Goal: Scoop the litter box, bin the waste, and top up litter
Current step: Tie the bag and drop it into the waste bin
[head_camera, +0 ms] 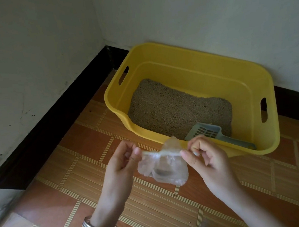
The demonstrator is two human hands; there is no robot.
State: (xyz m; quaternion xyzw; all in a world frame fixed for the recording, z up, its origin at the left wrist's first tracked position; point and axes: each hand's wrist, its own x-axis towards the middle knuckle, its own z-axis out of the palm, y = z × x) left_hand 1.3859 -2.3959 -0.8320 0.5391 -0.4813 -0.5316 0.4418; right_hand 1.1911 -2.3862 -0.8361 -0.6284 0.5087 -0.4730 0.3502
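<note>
Left hand: pinches one end of the clear plastic bag at its rolled top edge.
Right hand: pinches the other end; the bag hangs over the floor, before the litter box near rim.
Bag contents: something dark, cannot tell what.
Scoop: lying in the box's near right corner.
Litter: thin, even, no clumps visible.
Progress: probably bagging; binning and top-up seemingly left.
</note>
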